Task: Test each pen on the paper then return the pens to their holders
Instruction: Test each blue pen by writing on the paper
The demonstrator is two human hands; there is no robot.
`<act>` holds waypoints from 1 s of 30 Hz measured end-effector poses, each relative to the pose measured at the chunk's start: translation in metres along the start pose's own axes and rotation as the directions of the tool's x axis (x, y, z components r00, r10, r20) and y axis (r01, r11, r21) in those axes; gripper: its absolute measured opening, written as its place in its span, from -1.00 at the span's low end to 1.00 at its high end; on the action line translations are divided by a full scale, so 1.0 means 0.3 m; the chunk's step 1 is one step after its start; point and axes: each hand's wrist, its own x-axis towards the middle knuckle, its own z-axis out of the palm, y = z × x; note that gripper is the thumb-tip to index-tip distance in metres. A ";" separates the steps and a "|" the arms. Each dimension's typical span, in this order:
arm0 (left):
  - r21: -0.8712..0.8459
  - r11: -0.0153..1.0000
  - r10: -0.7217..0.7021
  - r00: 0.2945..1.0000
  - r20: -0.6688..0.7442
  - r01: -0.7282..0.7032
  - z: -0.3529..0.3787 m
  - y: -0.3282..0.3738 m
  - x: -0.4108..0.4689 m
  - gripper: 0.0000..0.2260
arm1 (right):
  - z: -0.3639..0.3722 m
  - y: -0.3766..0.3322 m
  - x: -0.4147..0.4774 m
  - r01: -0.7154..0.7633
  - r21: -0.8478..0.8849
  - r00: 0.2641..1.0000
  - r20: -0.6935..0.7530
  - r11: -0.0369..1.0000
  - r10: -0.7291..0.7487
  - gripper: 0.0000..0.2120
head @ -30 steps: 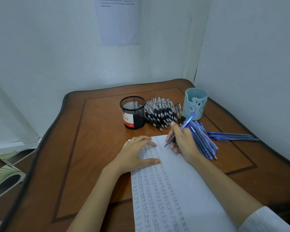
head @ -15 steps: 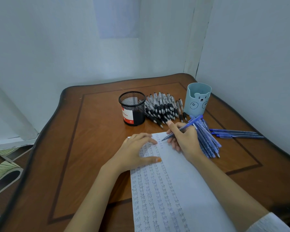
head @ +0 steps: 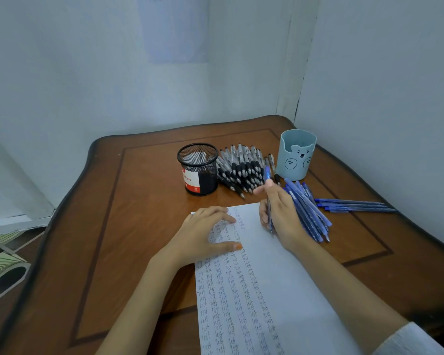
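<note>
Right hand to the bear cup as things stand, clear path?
Probably yes: the right hand, holding a blue pen, sits just short of the bear cup; only flat-lying pens between.

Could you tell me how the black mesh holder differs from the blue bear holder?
The black mesh holder is see-through wire with a red-and-white label; the blue bear holder is solid, with a bear face. The mesh holder's rim is level; the bear holder's dips in front. Both stand upright.

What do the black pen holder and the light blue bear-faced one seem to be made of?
The black cylindrical mesh pen holder looks like matt wire mesh, probably metal: its fine grid lets light through. The light blue bear-faced cup looks like smooth matt plastic or silicone: even colour, rounded moulded rim.
</note>
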 end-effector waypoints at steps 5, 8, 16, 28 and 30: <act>-0.014 1.000 -0.021 1.000 0.015 0.021 -0.004 0.012 -0.004 -0.50 | -0.044 -0.031 -0.056 0.043 -0.155 0.999 -0.017 0.987 -0.046 -0.77; 0.000 1.000 -0.021 1.000 -0.001 0.021 -0.005 0.030 -0.003 -0.52 | -0.098 -0.040 -0.088 0.027 -0.210 0.999 -0.021 0.977 -0.032 -0.76; -0.062 0.995 0.073 0.988 -0.134 -0.082 0.070 0.164 0.052 -0.62 | -0.266 -0.061 -0.102 0.171 -0.604 0.972 -0.028 0.778 -0.235 -0.73; 0.064 0.998 0.027 0.991 -0.134 -0.019 0.146 0.238 0.092 -0.55 | -0.284 -0.055 0.024 0.090 -0.947 0.976 0.023 0.309 -0.215 -0.62; 0.057 0.998 0.024 0.990 -0.138 -0.016 0.145 0.240 0.092 -0.56 | -0.284 -0.044 0.020 0.101 -0.945 0.975 0.032 0.311 -0.219 -0.61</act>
